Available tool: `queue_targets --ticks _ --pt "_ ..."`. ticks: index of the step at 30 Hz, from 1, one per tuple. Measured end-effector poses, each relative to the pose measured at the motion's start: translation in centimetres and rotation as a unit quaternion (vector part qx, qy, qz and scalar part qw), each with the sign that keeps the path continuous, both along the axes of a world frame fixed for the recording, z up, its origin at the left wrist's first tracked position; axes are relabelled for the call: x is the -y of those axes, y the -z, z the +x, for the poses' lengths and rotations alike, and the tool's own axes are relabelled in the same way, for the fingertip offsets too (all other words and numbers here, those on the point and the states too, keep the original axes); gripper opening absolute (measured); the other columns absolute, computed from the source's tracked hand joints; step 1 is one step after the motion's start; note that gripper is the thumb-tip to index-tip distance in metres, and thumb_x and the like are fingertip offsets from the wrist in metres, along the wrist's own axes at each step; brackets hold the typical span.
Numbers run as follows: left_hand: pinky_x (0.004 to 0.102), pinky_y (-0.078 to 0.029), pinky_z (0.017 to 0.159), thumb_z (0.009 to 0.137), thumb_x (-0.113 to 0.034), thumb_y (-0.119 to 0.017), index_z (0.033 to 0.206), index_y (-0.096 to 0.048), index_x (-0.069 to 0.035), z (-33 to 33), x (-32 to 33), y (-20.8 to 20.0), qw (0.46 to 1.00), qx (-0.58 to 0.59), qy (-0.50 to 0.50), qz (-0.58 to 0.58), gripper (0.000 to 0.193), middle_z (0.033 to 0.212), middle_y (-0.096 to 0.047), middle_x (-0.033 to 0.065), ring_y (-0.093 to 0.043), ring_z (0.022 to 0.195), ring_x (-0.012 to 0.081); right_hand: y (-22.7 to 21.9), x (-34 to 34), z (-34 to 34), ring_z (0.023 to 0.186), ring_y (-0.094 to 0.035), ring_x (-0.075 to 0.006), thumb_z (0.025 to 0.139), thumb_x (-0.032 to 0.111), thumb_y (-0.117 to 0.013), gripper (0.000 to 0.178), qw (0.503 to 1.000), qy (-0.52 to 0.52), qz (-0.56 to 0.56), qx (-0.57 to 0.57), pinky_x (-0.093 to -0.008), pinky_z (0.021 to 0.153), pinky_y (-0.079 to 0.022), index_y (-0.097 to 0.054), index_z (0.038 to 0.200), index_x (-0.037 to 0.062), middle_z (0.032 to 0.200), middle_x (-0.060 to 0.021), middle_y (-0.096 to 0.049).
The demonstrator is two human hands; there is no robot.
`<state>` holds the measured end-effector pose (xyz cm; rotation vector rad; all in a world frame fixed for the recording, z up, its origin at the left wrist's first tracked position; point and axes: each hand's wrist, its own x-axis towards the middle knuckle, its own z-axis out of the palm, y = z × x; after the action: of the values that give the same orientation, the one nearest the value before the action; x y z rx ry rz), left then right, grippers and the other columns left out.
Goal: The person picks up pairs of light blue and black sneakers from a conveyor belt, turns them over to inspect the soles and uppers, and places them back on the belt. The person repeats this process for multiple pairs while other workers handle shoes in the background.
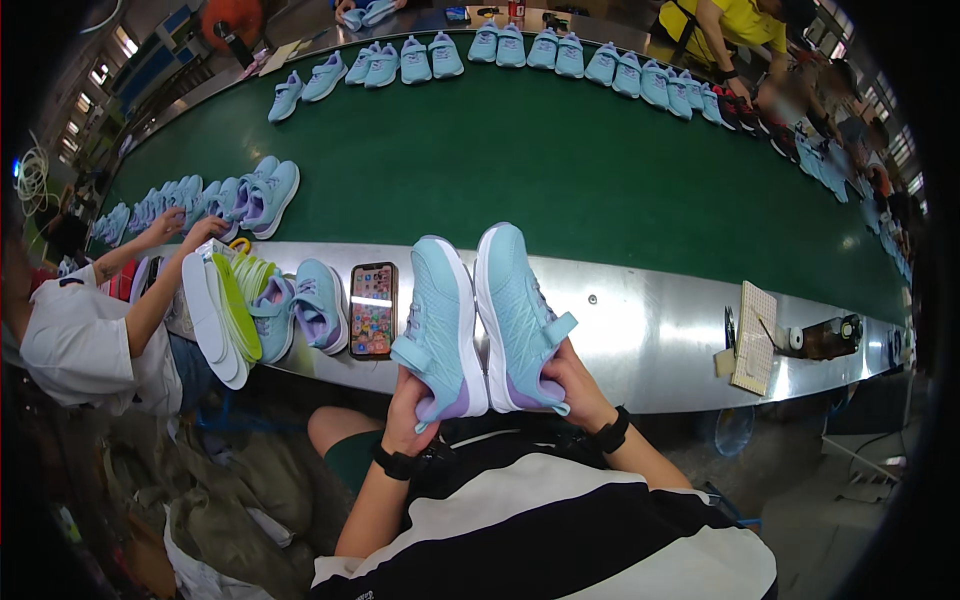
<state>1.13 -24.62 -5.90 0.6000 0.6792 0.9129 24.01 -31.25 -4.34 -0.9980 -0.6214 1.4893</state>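
Observation:
Two light blue sneakers with lilac heels and white soles are held up in front of me, toes pointing away and soles facing each other. My left hand grips the left sneaker at its heel, the fingers partly hidden behind it. Around the heel of the right sneaker my right hand is closed. Both sneakers have a strap across the top. On the metal ledge to the left stand another pair of blue sneakers and a smartphone with its screen lit.
A green conveyor belt runs beyond the metal ledge. Blue sneakers line its far side. White and lime insoles stand left, near a co-worker reaching for shoes. A notepad and bottle lie right.

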Motion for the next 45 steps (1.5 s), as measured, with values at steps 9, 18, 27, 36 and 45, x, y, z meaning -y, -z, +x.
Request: queue_targets --ticks 9,18,27,36,45 --pt "0.0411 -0.042 0.1 0.063 0.002 -0.071 0.13 -0.057 -0.011 0.6 0.2 -1.9 0.74 -0.4 -0.166 0.514 0.069 0.13 -0.043 0.019 -0.051 0.116 0.0361 0.2 -0.1 1.4 0.114 -0.046 -0.0363 0.071 0.005 -0.064 0.065 0.803 0.144 0.269 0.512 -0.042 0.1 -0.04 -0.057 0.135 0.012 0.127 -0.0209 -0.044" --pt "0.037 -0.049 0.089 0.081 -0.015 -0.077 0.14 -0.048 -0.004 1.0 -0.6 -1.9 0.76 -0.486 0.032 0.43 0.067 0.118 -0.051 0.0171 -0.056 0.101 0.0266 0.1 0.7 2.6 0.103 -0.051 -0.0304 0.08 0.025 -0.073 0.069 0.802 0.035 0.109 0.586 -0.0391 0.09 -0.045 -0.049 0.142 0.0082 0.118 -0.0174 -0.051" --pt "0.0306 -0.045 0.094 0.103 -0.025 -0.052 0.147 -0.039 -0.002 -0.5 -3.6 -0.5 0.882 -0.403 0.132 0.206 0.052 0.122 -0.058 0.0127 -0.059 0.103 0.018 0.9 -2.2 6.3 0.133 -0.046 -0.0272 0.105 0.042 -0.042 0.065 0.948 -0.111 -0.034 0.296 -0.0354 0.109 -0.037 -0.026 0.154 0.0031 0.146 -0.0181 -0.045" --pt "0.0431 -0.049 0.097 0.107 -0.039 -0.036 0.134 -0.049 -0.01 3.0 -3.4 -2.7 0.966 0.198 0.061 -0.156 0.042 0.134 -0.055 0.009 -0.056 0.117 0.025 -1.9 -5.0 -0.2 0.122 -0.053 -0.0184 0.107 0.045 -0.032 0.05 0.959 0.037 -0.058 -0.275 -0.0373 0.107 -0.043 -0.045 0.139 0.0087 0.136 -0.0055 -0.054" --pt "0.0397 -0.049 0.098 0.107 -0.034 -0.04 0.141 -0.043 -0.007 3.3 -3.1 -3.8 0.99 0.088 0.005 -0.107 0.044 0.132 -0.055 0.0097 -0.056 0.116 0.0211 -1.4 -4.9 0.2 0.124 -0.051 -0.0185 0.107 0.038 -0.039 0.048 0.982 0.065 0.013 -0.176 -0.0352 0.104 -0.042 -0.038 0.147 0.0114 0.133 -0.0074 -0.053"
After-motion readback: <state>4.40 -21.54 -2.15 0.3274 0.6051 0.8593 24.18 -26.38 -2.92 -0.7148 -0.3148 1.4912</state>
